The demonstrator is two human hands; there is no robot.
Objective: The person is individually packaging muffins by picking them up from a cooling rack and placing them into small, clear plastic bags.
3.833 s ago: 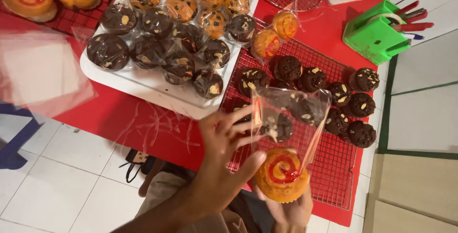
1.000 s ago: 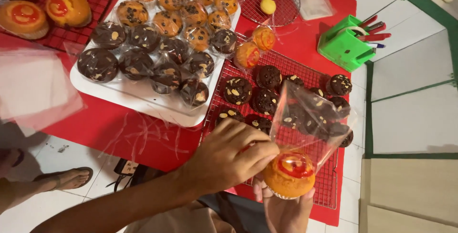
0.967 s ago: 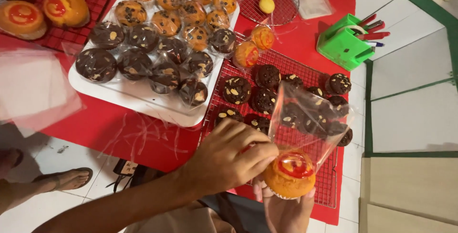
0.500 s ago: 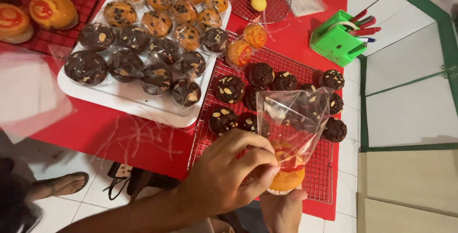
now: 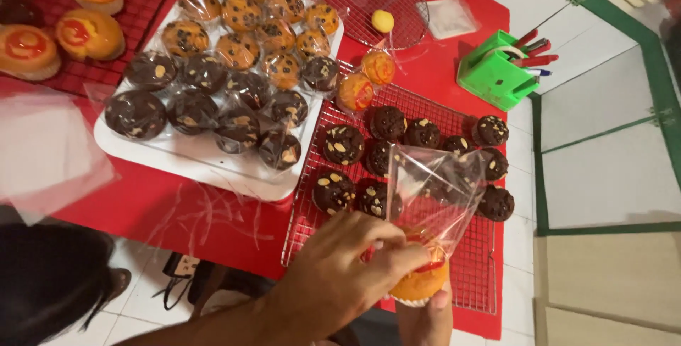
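Your left hand [image 5: 347, 275] has its grip pinched on the lower edge of the clear plastic bag [image 5: 436, 190], while your right hand [image 5: 425, 317] cups the orange muffin [image 5: 420, 282] from below, at the near edge of the red table [image 5: 198, 211]. Beyond stand the white tray [image 5: 213, 165] of wrapped muffins, the wire rack [image 5: 475, 275] of chocolate muffins and the green holder [image 5: 493, 73].

Ahead of my left hand [image 5: 340, 275] the wire rack [image 5: 475, 289] is crowded with dark muffins [image 5: 344, 144], with only its near right corner bare. The white tray [image 5: 206, 169] on the left is full of wrapped muffins. Between tray and near edge, the red worktop [image 5: 177, 215] is open. The green pen holder [image 5: 493, 76] stands well apart, at the far right.
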